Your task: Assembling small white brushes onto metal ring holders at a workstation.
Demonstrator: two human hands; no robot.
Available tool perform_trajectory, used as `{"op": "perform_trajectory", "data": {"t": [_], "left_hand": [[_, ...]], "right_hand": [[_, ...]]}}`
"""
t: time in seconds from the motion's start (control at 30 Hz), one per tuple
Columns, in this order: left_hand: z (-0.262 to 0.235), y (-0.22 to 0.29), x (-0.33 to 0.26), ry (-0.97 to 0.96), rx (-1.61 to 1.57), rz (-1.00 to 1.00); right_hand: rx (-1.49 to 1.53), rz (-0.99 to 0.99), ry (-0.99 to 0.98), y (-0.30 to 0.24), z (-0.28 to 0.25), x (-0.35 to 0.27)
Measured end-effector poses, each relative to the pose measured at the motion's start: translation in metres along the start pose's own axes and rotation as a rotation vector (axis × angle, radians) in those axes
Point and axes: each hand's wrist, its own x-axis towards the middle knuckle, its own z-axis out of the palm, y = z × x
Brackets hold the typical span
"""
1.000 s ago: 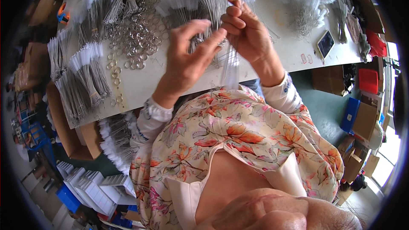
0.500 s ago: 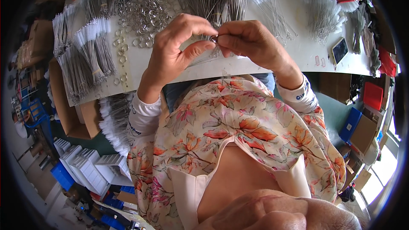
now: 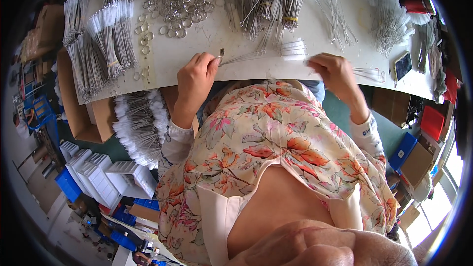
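My left hand (image 3: 197, 80) is closed in a pinch at the near edge of the table, at the looped ends of a few thin wire brushes (image 3: 241, 58). Their white bristle heads (image 3: 294, 49) lie fanned out to the right on the tabletop. Beyond those heads my right hand (image 3: 335, 73) hovers low, slightly blurred, its fingers drawn together; what they hold, if anything, is hidden. Looped wire ends (image 3: 372, 74) show past its right side. A small dark piece (image 3: 222, 51) is just above my left fingertips.
Loose metal split rings (image 3: 185, 7) are heaped at the far left-centre. Brush bundles (image 3: 111, 44) stand left, with more bundles (image 3: 290, 0) at the far middle and right. A phone (image 3: 403, 66) lies on the white table (image 3: 172, 74) at right. Below left is a cardboard box (image 3: 74, 103).
My hands were together over the table's middle; now they are apart, the left moved left and nearer, the right moved right. The fanned brush heads have come into view between them.
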Motion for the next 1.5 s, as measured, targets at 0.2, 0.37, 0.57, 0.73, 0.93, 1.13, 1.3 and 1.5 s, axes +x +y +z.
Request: {"op": "perform_trajectory", "data": {"t": [0.2,0.37,0.57,0.73,0.93,1.13,1.3,1.5], "left_hand": [[-0.018,0.022,0.018,0.115,-0.936,-0.169],[-0.051,0.033,0.043,0.190,-0.902,-0.030],[-0.071,0.042,0.053,0.103,-0.744,-0.006],[-0.095,0.062,0.064,-0.080,-0.630,-0.079],[-0.102,0.049,0.072,-0.320,-0.873,0.055],[-0.103,0.043,0.073,-0.418,-1.062,0.178],[-0.102,0.048,0.075,-0.379,-1.084,0.205],[-0.101,0.053,0.075,-0.336,-0.978,0.230]], "right_hand": [[0.400,-0.336,0.115,-0.080,0.049,0.062],[0.455,-0.344,0.075,-0.080,0.027,0.087],[0.673,-0.242,-0.079,-0.100,0.018,0.075],[0.853,-0.157,-0.087,-0.101,0.021,0.071],[1.096,-0.076,-0.487,-0.108,0.011,0.072],[1.162,-0.133,-0.616,-0.099,0.004,0.078],[1.166,-0.115,-0.669,-0.091,-0.001,0.081],[1.175,-0.118,-0.676,-0.089,-0.002,0.080]]}}
